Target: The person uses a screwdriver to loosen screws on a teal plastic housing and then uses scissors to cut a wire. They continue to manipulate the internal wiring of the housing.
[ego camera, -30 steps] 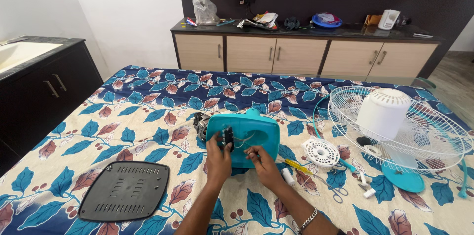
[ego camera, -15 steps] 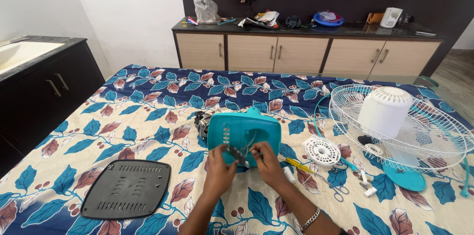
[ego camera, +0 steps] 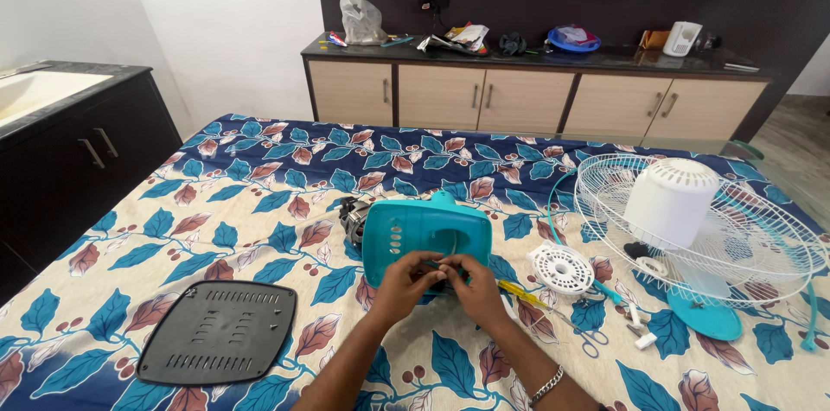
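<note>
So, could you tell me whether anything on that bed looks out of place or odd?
Yes: a fan lies in pieces across the floral bedsheet. Both hands work at the teal motor housing; the wire guard and black vented cover lie apart.

Small part hidden between hands

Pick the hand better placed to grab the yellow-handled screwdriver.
Right hand, probably: the yellow-handled screwdriver lies just beside it on the cloth, while the left hand sits on the far side at the teal fan housing.
</note>
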